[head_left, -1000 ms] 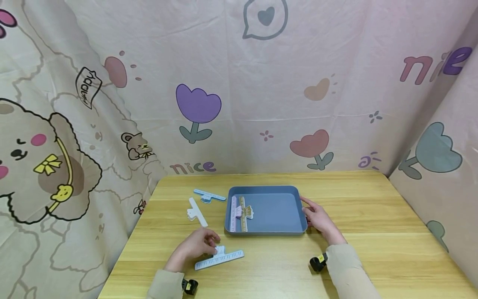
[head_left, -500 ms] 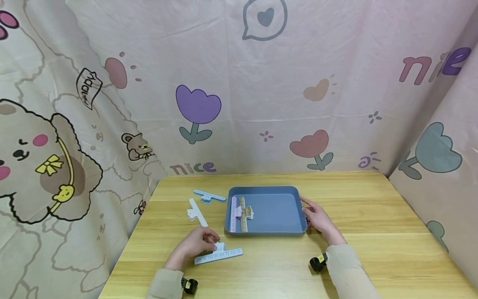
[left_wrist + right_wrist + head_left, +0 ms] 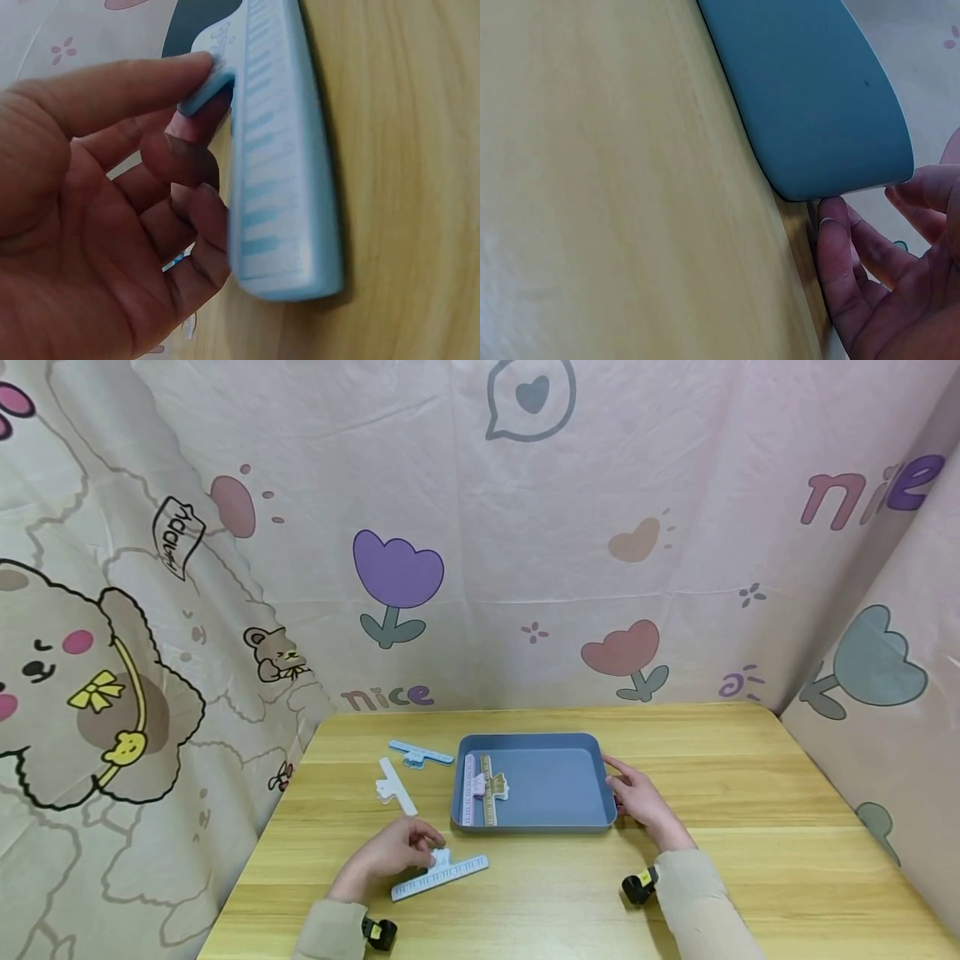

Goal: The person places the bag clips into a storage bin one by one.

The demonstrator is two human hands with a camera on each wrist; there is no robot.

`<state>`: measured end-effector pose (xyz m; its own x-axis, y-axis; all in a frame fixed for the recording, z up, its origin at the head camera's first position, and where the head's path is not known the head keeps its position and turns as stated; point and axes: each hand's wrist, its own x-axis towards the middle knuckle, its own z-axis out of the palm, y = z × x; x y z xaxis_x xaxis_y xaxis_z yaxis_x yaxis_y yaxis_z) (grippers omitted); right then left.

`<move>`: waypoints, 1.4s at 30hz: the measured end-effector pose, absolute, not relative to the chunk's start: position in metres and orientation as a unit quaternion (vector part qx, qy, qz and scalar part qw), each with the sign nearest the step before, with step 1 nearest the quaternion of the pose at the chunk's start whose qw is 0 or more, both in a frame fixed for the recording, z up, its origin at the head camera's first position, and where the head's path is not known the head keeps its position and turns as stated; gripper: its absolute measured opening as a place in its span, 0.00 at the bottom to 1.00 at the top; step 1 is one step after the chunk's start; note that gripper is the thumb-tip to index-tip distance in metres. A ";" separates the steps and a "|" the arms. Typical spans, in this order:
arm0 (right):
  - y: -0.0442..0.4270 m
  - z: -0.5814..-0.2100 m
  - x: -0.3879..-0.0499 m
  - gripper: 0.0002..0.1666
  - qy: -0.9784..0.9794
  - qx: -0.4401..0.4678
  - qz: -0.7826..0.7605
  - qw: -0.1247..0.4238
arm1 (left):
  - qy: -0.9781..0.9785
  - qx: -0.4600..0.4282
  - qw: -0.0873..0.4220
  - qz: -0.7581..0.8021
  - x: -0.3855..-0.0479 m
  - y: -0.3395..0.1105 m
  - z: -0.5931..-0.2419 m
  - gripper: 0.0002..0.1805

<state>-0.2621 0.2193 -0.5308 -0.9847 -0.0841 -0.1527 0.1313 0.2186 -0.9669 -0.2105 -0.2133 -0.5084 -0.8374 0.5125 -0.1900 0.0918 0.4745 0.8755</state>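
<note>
A light blue clip with a piano-key pattern (image 3: 441, 877) is pinched by its handle between the thumb and fingers of my left hand (image 3: 393, 850), in front of the tray's left corner. In the left wrist view the thumb lies on the handle of that clip (image 3: 274, 165). The blue-grey tray (image 3: 562, 785) holds a pink clip (image 3: 468, 789) and a gold-brown clip (image 3: 489, 789), side by side at its left end. My right hand (image 3: 641, 797) touches the tray's right side; the right wrist view shows its fingers against the tray's end wall (image 3: 817, 112).
Left of the tray, a white clip (image 3: 397, 785) and a blue clip (image 3: 422, 752) lie on the wooden table (image 3: 540, 893). The blue one is close to the tray's left wall. A patterned cloth (image 3: 487, 568) hangs behind and at both sides.
The piano-pattern clip in my left hand has tilted, its long bar turning level and then slanting up to the right again. The tray and right hand have stayed in place.
</note>
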 end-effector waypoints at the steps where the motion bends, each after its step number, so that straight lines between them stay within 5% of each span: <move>1: 0.219 -0.531 -0.262 0.30 0.775 0.014 -0.625 0.086 | 0.831 0.186 0.222 0.474 -0.210 -0.213 -0.508 0.15; 24: 0.225 -0.533 -0.263 0.33 0.777 0.003 -0.621 0.105 | 0.791 0.197 0.261 0.517 -0.202 -0.211 -0.495 0.08; 42: 0.229 -0.527 -0.258 0.35 0.745 -0.019 -0.652 0.139 | 0.780 0.155 0.170 0.581 -0.204 -0.186 -0.470 0.15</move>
